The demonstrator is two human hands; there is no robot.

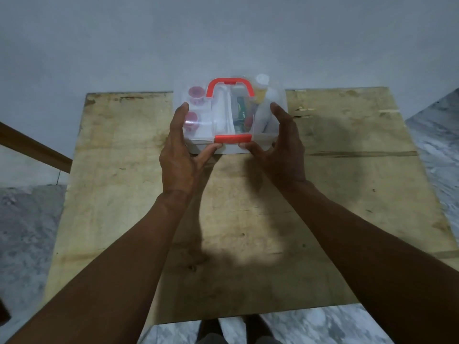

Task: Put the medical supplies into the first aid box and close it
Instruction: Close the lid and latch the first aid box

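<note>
A clear plastic first aid box [278,95] with a red handle [230,87] and a red front latch [233,139] stands at the far middle of the wooden table [347,170]. Its see-through lid is down over the supplies: two red-capped containers [192,105] on the left, white packets and a green pack [240,111] in the middle, a white bottle [263,83] on the right. My left hand [178,155] grips the box's left side, thumb just below the latch. My right hand [285,147] grips the right side, thumb also under the latch.
The table is a worn plywood sheet that ends close behind the box at a pale wall [223,33]. A wooden beam [34,150] slants at the left. Marble floor [434,135] shows on both sides and below, by my feet.
</note>
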